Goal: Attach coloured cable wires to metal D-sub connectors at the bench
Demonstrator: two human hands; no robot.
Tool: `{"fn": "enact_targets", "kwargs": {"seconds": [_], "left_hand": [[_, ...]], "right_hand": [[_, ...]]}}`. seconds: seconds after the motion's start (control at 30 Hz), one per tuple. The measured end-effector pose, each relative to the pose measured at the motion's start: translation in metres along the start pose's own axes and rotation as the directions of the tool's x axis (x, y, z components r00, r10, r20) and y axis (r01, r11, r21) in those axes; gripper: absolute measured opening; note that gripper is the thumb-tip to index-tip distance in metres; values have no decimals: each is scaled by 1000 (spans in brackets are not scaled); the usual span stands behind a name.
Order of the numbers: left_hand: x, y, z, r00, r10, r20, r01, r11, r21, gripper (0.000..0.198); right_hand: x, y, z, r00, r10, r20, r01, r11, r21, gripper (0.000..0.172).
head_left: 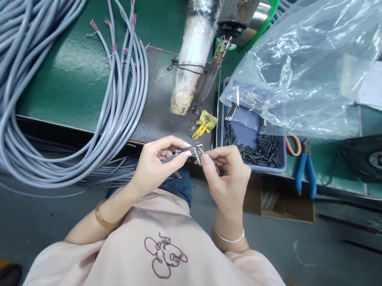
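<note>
My left hand (156, 165) pinches the stripped end of a grey cable (174, 155), its coloured wires pointing right. My right hand (227, 176) pinches a small metal connector (199, 153) by its lower side, held right against the wire tips. Both hands hover just in front of the bench edge, over my lap. The cable's run back to the bundle is hidden behind my left hand.
A big coil of grey cables (20, 94) with stripped ends lies on the green bench at left. A blue tray (254, 149) of small black tubes sits right of my hands, under a clear plastic bag (312, 57). A wrapped soldering tool (196, 48), yellow clip (204, 124) and blue pliers (304, 169) are nearby.
</note>
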State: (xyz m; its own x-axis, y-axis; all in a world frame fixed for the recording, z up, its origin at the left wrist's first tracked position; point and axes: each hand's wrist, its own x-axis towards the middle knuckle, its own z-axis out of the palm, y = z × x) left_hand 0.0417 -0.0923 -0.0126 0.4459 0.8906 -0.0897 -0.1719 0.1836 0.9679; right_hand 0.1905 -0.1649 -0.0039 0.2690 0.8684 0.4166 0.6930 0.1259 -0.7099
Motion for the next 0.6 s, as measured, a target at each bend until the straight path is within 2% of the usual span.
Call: {"fn": "enact_targets", "kwargs": {"seconds": [0.1,0.2,0.23,0.27,0.3,0.33,0.37,0.4,0.43,0.47,0.5,0.53,0.57,0.6], "left_hand": [[-3,2,-5,999,-39,5,39,995,-94,25],[-8,6,-8,994,-97,57,106,977,-188,28],[-9,7,-8,990,-115,78,128,972,-198,28],[-10,8,-8,988,-127,94,143,969,-201,28],[-12,9,-8,986,-130,102,148,968,-202,27],[-12,9,-7,986,-128,106,147,968,-202,27],[-13,10,-7,987,-123,104,142,969,-203,26],[-14,10,-6,988,-119,100,137,969,-205,25],[-14,10,-6,988,-120,96,138,969,-203,24],[-14,10,-5,988,-125,90,141,970,-200,23],[-14,10,-5,987,-132,88,147,970,-196,22],[-14,9,-4,986,-140,85,154,969,-193,22],[-14,8,-4,986,-146,84,159,969,-191,21],[-14,7,-3,985,-149,83,163,968,-190,22]], "right_hand": [[0,0,3,997,77,-17,-76,994,74,13],[2,1,6,980,152,129,-167,979,116,15],[2,1,6,974,167,154,-185,976,112,15],[3,0,6,976,176,131,-190,976,106,14],[3,-1,6,984,171,56,-176,979,104,12],[3,-2,6,987,141,-71,-133,985,109,9],[2,-3,5,969,81,-233,-54,992,117,7],[0,-5,4,918,-6,-396,57,991,118,6],[-1,-8,2,843,-92,-530,174,979,108,5],[-4,-10,0,766,-156,-624,268,959,90,5],[-7,-13,-2,716,-192,-671,317,946,67,6],[-10,-15,-4,720,-197,-666,310,949,55,8],[-12,-17,-6,780,-167,-603,250,967,55,10],[-14,-18,-7,861,-109,-497,156,986,54,12]]}}
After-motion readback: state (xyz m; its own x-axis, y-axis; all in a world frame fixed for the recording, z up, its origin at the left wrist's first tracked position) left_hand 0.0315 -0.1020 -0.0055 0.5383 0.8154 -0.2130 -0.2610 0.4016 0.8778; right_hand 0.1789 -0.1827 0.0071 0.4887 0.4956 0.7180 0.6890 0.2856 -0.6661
